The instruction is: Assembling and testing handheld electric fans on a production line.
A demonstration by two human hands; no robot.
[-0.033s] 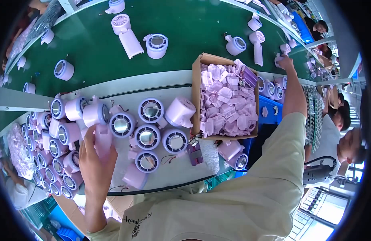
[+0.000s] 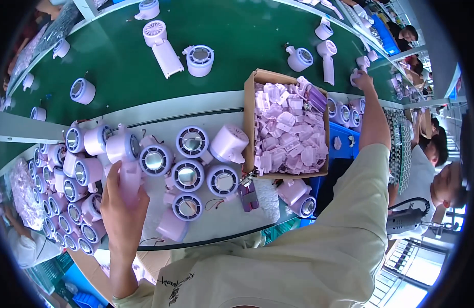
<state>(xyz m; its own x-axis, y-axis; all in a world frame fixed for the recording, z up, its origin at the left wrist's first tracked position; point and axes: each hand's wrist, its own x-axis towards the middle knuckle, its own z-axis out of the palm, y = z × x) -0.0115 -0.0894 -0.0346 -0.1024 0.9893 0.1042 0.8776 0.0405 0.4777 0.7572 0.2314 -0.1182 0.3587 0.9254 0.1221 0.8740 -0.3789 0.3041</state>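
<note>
My left hand [image 2: 125, 215] grips a pale pink piece [image 2: 130, 182], which looks like the handle of a small fan. It lies right below a pink fan head [image 2: 122, 145] with a lilac ring; whether the two are joined I cannot tell. My right arm reaches far out over the green belt [image 2: 237, 46]. There my right hand [image 2: 365, 81] has its fingers round a pale pink fan part [image 2: 355, 77], partly covered by the hand. Several round fan heads [image 2: 188, 175] with silver centres stand between my left hand and the carton.
An open carton [image 2: 250, 123] full of pink plastic pieces [image 2: 285, 128] sits mid-bench. More fan heads [image 2: 73, 190] crowd the left side. A purple block [image 2: 249, 196] and a blue bin [image 2: 342, 141] flank the carton. Assembled fans [image 2: 162, 49] lie on the belt. Other people sit at the right.
The view has shifted very slightly. Both hands keep their places and their holds.
</note>
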